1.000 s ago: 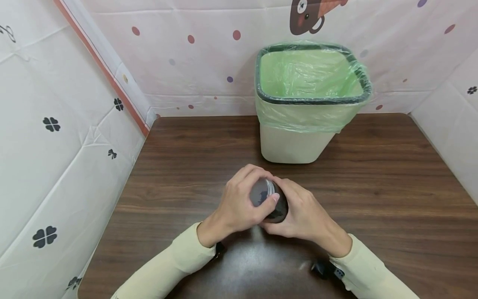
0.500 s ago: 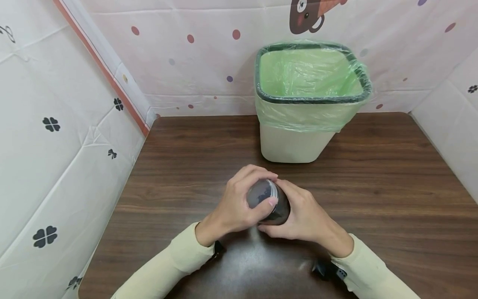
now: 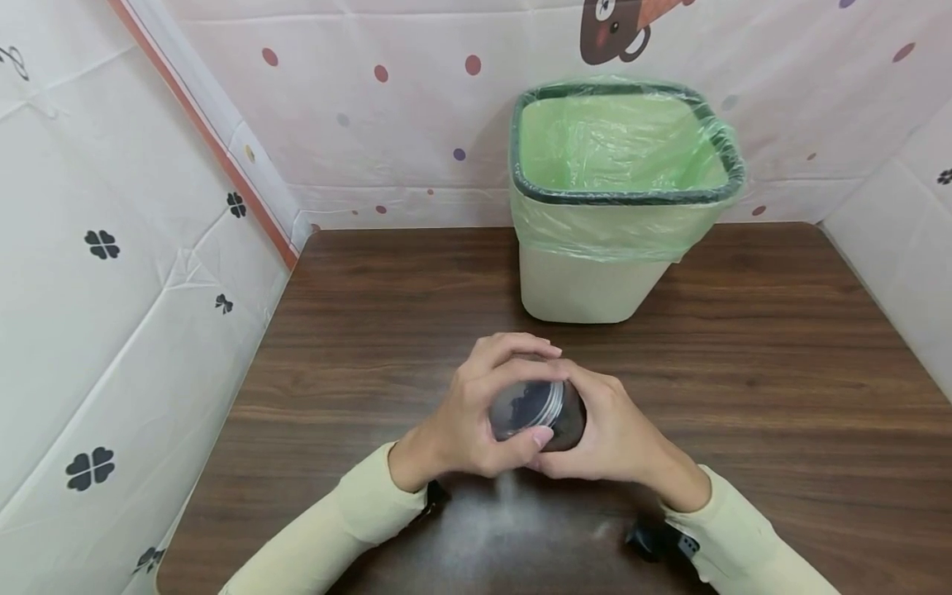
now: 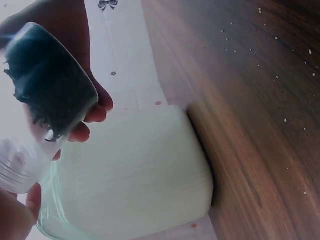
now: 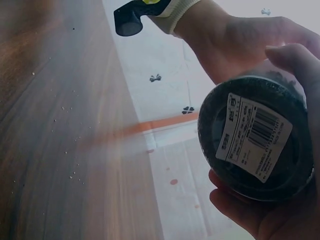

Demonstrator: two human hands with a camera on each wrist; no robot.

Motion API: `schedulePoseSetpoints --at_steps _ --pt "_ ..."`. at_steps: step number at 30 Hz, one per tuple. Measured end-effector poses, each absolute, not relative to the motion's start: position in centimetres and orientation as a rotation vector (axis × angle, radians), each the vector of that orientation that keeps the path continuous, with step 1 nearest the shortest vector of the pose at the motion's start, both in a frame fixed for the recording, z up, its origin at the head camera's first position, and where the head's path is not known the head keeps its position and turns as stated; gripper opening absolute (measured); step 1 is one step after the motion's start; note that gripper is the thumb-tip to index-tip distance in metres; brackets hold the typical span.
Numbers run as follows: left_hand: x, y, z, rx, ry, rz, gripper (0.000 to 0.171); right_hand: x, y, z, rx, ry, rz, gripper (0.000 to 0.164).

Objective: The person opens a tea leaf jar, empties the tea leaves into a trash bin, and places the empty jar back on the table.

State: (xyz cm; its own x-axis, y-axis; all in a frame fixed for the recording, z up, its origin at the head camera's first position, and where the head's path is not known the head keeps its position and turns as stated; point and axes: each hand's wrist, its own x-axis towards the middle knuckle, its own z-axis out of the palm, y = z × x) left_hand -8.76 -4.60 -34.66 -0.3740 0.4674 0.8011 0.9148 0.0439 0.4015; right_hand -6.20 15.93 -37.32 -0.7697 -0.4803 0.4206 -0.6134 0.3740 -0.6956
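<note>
A clear jar (image 3: 569,420) with dark contents is held tilted above the table in both hands. Its see-through threaded end points left toward my left hand (image 3: 476,405), whose thumb and fingers grip round it. My right hand (image 3: 613,426) grips the body near the base. From the left wrist, dark flaky matter (image 4: 52,75) shows heaped toward the base end, with clear threads (image 4: 15,162) at the opposite end. A white barcode label (image 5: 255,137) is stuck on the base in the right wrist view. Whether the threaded end bears a lid, I cannot tell.
A pale bin (image 3: 576,285) lined with a green bag (image 3: 617,227) stands at the table's back, beyond the hands. Small white specks (image 4: 285,120) dot the dark wooden table (image 3: 357,330). Patterned sheets (image 3: 357,124) hang behind and at both sides.
Both hands and the jar have shifted slightly toward me and to the right. The jar leans differently, showing more of its threaded end. The bin stays put.
</note>
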Motion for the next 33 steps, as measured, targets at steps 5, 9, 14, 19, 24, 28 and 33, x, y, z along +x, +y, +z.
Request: schedulePoseSetpoints --at_steps 5,9,14,19,24,28,33 --pt "-8.8 -4.6 -34.4 -1.492 -1.788 -1.273 0.038 -6.2 16.0 -37.1 1.025 -2.490 1.388 0.082" --pt "-8.9 -4.6 -34.5 -1.566 -1.773 -1.250 0.041 -6.2 16.0 -37.1 1.055 -2.498 1.418 0.073" --pt "-8.9 -4.5 -34.8 -1.606 -1.768 -1.212 0.041 -6.2 16.2 -37.2 1.090 -2.493 1.416 0.066" --pt "-8.9 -4.4 -34.9 -1.593 -1.755 -1.189 0.036 -6.2 16.2 -37.3 1.123 -2.469 1.419 0.065" --pt "-9.0 -4.2 -35.1 -1.541 -1.753 -1.167 0.031 -6.3 15.9 -37.3 1.148 -2.411 1.437 0.077" --pt "-9.0 -4.1 -35.3 -1.496 -1.761 -1.140 0.030 -6.3 15.7 -37.4 1.152 -2.367 1.375 0.077" --pt "-8.9 -4.0 -35.5 -1.433 -1.767 -1.109 0.029 -6.3 15.7 -37.6 1.120 -2.384 1.287 0.077"
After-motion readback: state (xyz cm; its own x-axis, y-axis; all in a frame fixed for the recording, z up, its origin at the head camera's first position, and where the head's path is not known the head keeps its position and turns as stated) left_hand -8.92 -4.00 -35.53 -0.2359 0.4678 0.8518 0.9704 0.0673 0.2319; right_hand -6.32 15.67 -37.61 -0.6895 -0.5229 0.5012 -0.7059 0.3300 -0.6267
